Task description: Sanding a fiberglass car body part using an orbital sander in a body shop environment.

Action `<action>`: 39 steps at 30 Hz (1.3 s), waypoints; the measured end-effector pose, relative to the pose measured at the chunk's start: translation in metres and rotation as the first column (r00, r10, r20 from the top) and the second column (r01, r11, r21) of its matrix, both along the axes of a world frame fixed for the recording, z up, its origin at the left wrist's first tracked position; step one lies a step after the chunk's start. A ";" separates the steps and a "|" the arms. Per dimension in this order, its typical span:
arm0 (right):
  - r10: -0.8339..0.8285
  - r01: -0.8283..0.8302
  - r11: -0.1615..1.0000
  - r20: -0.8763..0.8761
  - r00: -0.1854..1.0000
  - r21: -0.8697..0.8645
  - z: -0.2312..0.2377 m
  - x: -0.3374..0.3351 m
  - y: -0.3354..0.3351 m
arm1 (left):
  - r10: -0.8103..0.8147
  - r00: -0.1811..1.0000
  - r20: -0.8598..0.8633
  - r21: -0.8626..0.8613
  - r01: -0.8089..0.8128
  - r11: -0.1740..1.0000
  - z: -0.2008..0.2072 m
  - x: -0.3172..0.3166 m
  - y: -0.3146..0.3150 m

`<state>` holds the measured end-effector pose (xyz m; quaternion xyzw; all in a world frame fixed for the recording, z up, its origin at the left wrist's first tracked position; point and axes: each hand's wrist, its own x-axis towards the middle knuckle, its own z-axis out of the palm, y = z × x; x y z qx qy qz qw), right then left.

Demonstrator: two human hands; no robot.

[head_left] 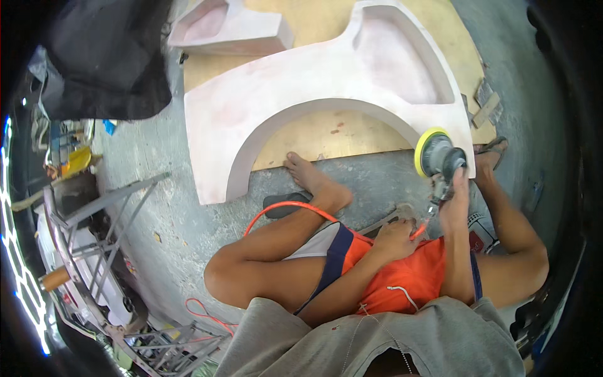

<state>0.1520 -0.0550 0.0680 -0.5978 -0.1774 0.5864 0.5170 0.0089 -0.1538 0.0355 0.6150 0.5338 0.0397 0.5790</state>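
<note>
On scuffed grey concrete floor, sits before a pale plywood sheet bearing a large white arched panel. Clamps right hand around a grey-and-black round sander with a yellow-rimmed pad, held tilted beside the panel's right leg; cannot tell whether touching. Rests left hand against a thin orange hose running to the sander; cannot tell whether closed on it.

Black sheet at upper left; grey metal frame at left; wooden scrap at right.
</note>
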 end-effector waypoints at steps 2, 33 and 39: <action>0.088 -0.062 0.992 -0.258 0.962 0.108 0.002 -0.001 -0.004 | -0.046 0.999 -0.016 -0.025 0.045 0.999 -0.007 0.005 0.000; 0.118 0.316 0.865 -0.769 0.628 0.390 0.025 0.074 -0.014 | 0.158 0.808 -0.567 0.140 -0.094 0.986 0.007 -0.100 0.274; 0.085 0.319 0.874 -0.761 0.643 0.366 0.024 0.075 -0.016 | 0.099 0.739 -0.667 0.053 -0.086 0.995 0.013 -0.077 0.299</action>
